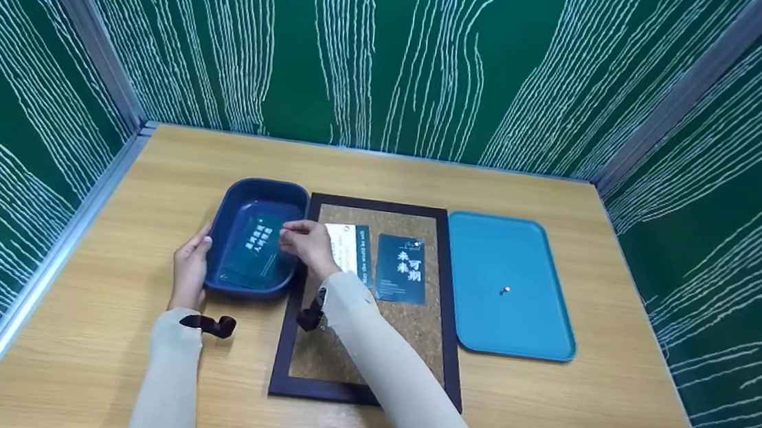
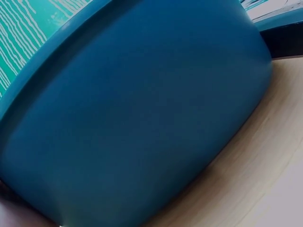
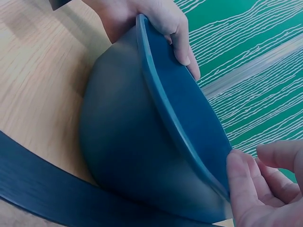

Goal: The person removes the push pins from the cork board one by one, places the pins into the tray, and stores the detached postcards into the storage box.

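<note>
A dark blue basin (image 1: 262,190) stands left of a framed cork board (image 1: 403,354). Dark green cards (image 1: 249,258) with white lettering lie inside the basin. At the basin's left side my left hand (image 1: 190,266) grips the rim, its thumb over the edge in the right wrist view. Over the basin's right rim my right hand (image 1: 308,242) reaches in, fingertips by the upper right edge of the cards. A gap shows between thumb and forefinger in the right wrist view, with nothing visible there. The left wrist view is filled by the basin's outer wall (image 2: 142,113); little of the left hand shows.
On the cork board lie a white and green card (image 1: 350,246), partly behind my right arm, and a dark green card (image 1: 401,281). A light blue tray (image 1: 515,253) sits right of the board, with a small pin (image 1: 505,290) on it. Green walls with white lines enclose the table.
</note>
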`<state>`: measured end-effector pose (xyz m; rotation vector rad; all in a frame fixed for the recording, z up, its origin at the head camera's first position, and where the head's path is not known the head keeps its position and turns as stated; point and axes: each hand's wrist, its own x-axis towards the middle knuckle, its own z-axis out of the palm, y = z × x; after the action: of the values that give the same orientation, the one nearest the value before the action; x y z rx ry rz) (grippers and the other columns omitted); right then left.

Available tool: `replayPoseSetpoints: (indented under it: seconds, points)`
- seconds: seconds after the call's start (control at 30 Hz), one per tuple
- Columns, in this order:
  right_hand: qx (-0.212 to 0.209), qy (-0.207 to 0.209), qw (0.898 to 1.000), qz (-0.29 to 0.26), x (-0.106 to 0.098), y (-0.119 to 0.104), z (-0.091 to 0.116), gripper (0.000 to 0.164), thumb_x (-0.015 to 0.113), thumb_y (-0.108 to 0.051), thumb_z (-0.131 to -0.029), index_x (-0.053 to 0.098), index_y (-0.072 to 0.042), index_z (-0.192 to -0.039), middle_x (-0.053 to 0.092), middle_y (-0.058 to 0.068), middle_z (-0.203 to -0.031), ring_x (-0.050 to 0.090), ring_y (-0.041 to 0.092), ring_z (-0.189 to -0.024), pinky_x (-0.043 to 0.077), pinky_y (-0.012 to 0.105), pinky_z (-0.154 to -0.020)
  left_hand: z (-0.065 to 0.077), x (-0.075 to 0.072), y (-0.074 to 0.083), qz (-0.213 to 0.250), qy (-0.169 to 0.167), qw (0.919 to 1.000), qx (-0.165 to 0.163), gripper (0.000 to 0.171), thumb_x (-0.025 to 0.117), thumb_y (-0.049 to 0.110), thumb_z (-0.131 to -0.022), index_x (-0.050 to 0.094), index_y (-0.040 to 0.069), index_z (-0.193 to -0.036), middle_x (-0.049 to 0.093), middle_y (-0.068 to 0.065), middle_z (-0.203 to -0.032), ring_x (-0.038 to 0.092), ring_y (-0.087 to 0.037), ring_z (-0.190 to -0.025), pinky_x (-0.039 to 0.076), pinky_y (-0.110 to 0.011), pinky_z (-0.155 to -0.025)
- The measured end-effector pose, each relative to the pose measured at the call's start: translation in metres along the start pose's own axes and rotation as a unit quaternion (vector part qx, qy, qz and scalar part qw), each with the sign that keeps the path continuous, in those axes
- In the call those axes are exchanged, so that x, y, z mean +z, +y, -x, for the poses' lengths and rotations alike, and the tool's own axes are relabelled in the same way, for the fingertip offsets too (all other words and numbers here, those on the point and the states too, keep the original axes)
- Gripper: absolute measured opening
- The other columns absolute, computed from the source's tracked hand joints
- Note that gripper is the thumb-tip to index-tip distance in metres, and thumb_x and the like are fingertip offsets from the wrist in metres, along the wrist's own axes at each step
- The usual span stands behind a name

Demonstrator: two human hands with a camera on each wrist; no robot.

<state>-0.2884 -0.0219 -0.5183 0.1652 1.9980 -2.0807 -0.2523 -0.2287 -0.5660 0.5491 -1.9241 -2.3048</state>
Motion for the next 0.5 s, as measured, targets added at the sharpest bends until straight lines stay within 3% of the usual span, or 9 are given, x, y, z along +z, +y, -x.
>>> replayPoseSetpoints:
  seconds: [0.2,0.33,0.43,0.5]
  points:
    - [-0.01,-0.011,1.0,0.004,-0.005,-0.004,0.003,0.024,0.063,-0.001,-0.089,0.065,0.008,-0.111,0.068,0.011,-0.088,0.068,0.015,-0.072,0.06,0.027,-0.071,0.008,0.003,0.01,-0.018,-0.01,0.9997,0.014,0.043,0.037,0.014,-0.104,0.037,0.01,-0.147,0.028,-0.001,-0.157,0.014,-0.013,-0.149,0.011,-0.028,-0.122]
    - [-0.005,-0.018,1.0,-0.011,-0.009,-0.005,0.004,0.025,0.063,-0.002,-0.09,0.064,0.008,-0.112,0.067,0.009,-0.087,0.066,0.015,-0.073,0.06,0.027,-0.073,0.013,0.005,0.018,-0.005,-0.017,0.9998,0.013,0.043,0.036,0.009,-0.104,0.036,0.006,-0.147,0.027,-0.003,-0.157,0.013,-0.014,-0.149,0.01,-0.029,-0.123]
    - [-0.001,-0.023,1.0,-0.015,-0.014,-0.005,0.005,0.026,0.064,-0.003,-0.09,0.064,0.007,-0.113,0.066,0.008,-0.087,0.066,0.015,-0.074,0.06,0.027,-0.073,0.008,0.003,0.012,-0.04,-0.012,0.9989,0.023,0.043,0.034,0.01,-0.104,0.036,0.008,-0.147,0.028,-0.002,-0.157,0.014,-0.014,-0.149,0.011,-0.03,-0.123]
    - [-0.001,-0.023,1.0,-0.012,-0.017,-0.005,0.006,0.027,0.064,-0.004,-0.09,0.064,0.007,-0.114,0.066,0.008,-0.086,0.066,0.015,-0.074,0.06,0.027,-0.073,0.005,0.001,0.009,-0.087,-0.01,0.9957,0.033,0.043,0.034,0.012,-0.104,0.037,0.01,-0.148,0.028,-0.002,-0.157,0.015,-0.015,-0.149,0.013,-0.031,-0.122]
